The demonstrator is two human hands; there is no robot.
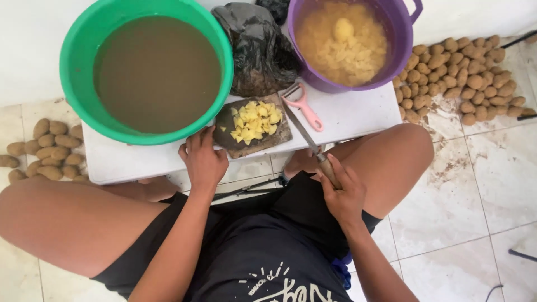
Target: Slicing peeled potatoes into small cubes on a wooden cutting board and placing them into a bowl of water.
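The left hand (202, 159) rests with loose, empty fingers on the near edge of the low white table (358, 114), just left of the dark wooden cutting board (279, 138) that carries a heap of diced yellow potato pieces (254, 121). The right hand (342, 193) is closed around the wooden handle of a long-bladed kitchen knife (307, 140), its blade lying across the table toward the board's right edge. A pink plastic peeler (306, 109) lies just right of the blade. Farther back stand a green plastic basin of murky brown water (151, 70), a crumpled dark plastic bag (257, 47) and a purple plastic bucket of peeled potatoes (349, 42). Unpeeled brown potatoes (467, 75) lie on the tiled floor.
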